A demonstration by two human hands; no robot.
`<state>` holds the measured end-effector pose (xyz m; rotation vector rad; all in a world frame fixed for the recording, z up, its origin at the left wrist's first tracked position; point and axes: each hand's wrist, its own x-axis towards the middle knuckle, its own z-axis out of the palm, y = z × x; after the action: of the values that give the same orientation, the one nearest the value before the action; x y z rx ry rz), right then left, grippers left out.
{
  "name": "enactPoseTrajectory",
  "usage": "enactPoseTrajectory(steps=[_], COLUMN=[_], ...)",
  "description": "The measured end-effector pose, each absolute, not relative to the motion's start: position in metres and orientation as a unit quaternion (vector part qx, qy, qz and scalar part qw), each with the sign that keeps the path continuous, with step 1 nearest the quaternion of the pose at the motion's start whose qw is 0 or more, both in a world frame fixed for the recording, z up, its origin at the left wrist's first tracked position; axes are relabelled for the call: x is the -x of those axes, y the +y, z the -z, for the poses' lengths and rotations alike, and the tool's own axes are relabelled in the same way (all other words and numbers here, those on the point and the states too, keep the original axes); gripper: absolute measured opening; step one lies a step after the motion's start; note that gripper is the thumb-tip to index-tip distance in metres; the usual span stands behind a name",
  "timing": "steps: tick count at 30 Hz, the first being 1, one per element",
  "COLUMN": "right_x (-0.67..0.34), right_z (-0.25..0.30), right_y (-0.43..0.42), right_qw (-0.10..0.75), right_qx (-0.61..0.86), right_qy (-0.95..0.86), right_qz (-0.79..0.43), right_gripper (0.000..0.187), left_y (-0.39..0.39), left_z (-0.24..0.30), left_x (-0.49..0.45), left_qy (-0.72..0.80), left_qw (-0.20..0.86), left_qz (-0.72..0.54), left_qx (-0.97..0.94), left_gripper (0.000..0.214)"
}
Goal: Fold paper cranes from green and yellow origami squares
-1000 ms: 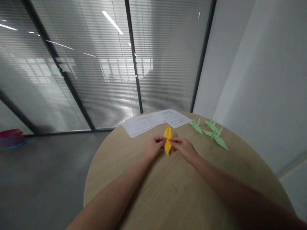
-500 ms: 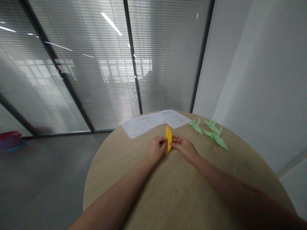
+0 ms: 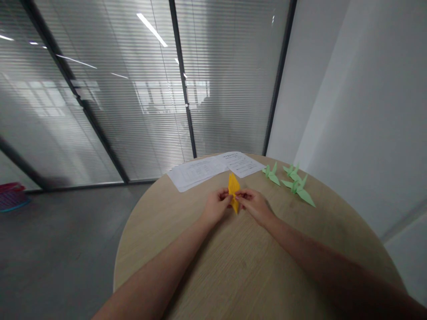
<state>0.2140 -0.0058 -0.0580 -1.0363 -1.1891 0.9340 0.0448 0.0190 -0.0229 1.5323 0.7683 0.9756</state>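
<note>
Origami piece (image 3: pixel 233 190), yellow, mid-fold: left hand (image 3: pixel 215 208) at 9 o'clock, right hand (image 3: pixel 255 205) at 3, fingertips pinching it; next crease likely needs aligned edges.

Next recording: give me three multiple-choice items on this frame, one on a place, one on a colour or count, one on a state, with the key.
1. Where do the green paper cranes lie?
A. on the floor
B. on the table, right of the hands
C. on the printed sheets

2. What colour is the folded paper being held?
A. yellow
B. blue
C. white

3. How is the folded paper held?
A. lying untouched
B. by one hand only
C. pinched between both hands

Key: 1 B, they sit on the round table toward the wall; 2 A, it is yellow; 3 C, left hand and right hand both grip it.
</note>
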Motion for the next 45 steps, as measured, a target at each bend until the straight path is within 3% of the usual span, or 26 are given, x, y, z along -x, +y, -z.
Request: enactPoseTrajectory(steps=[4, 11, 18, 23, 30, 45], right_x=[-0.213, -0.216, -0.216, -0.217, -0.218, -0.217], right_z=[0.056, 0.049, 0.047, 0.053, 0.061, 0.057], right_y=[-0.007, -0.011, -0.012, -0.008, -0.001, -0.005], right_qw=[0.617, 0.573, 0.576, 0.593, 0.579, 0.571], right_qx=[0.432, 0.410, 0.411, 0.404, 0.425, 0.420], right_qy=[-0.482, -0.480, -0.469, -0.450, -0.449, -0.471], right_qz=[-0.447, -0.523, -0.528, -0.532, -0.532, -0.525], right_gripper=[0.035, 0.050, 0.047, 0.042, 0.021, 0.038], left_y=[0.023, 0.024, 0.021, 0.025, 0.019, 0.023], left_z=[0.023, 0.027, 0.023, 0.026, 0.024, 0.023], left_x=[-0.042, -0.044, -0.044, -0.043, -0.043, -0.042], left_qy=[0.335, 0.353, 0.363, 0.383, 0.383, 0.376], left_qw=[0.577, 0.558, 0.538, 0.544, 0.573, 0.569], left_qz=[-0.419, -0.462, -0.455, -0.447, -0.437, -0.434], left_qx=[-0.616, -0.591, -0.610, -0.599, -0.577, -0.589], left_gripper=[0.023, 0.057, 0.021, 0.012, 0.016, 0.011])
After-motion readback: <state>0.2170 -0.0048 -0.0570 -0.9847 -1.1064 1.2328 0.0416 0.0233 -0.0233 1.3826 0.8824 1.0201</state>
